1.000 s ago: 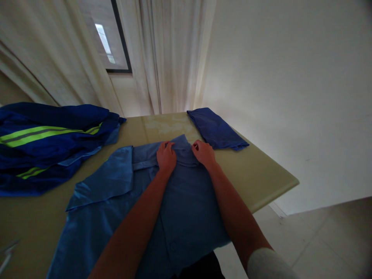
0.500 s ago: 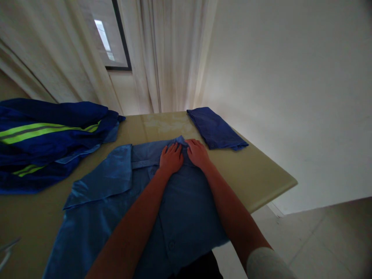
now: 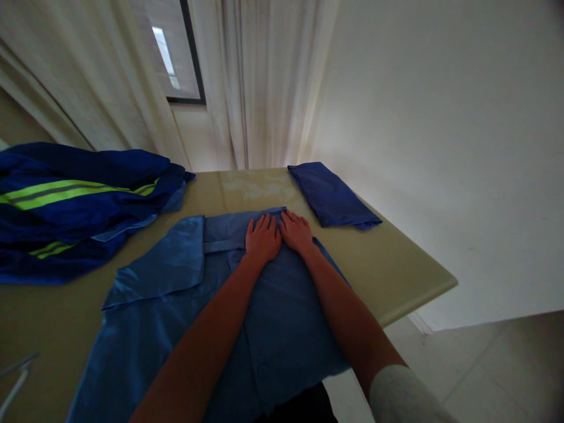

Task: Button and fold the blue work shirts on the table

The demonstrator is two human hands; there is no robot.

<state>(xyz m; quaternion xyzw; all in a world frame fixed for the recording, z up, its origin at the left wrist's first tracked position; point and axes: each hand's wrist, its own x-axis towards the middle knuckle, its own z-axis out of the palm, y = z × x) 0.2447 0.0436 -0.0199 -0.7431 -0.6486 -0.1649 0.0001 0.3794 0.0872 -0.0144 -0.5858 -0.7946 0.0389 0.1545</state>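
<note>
A blue button-front shirt [image 3: 291, 311] lies spread over the table, its near hem hanging over the edge close to my body. Its left sleeve side [image 3: 163, 264] is folded inward over the front. Both hands rest on the collar end, side by side. My left hand [image 3: 263, 238] lies flat with fingers stretched out on the cloth. Beside it, my right hand [image 3: 296, 230] also presses flat near the far edge of the shirt, fingers extended. My forearms cover part of the shirt front.
A dark blue folded garment [image 3: 335, 197] lies at the table's far right. Blue workwear with yellow-green reflective stripes [image 3: 83, 205] is heaped at the left. A thin white object [image 3: 17, 382] shows at lower left. Curtains [image 3: 273, 82] and a wall stand behind the beige table [image 3: 396, 270].
My right hand has slid slightly, and the raised bit of cloth at the collar end now lies flatter. The whole view has shifted a little.
</note>
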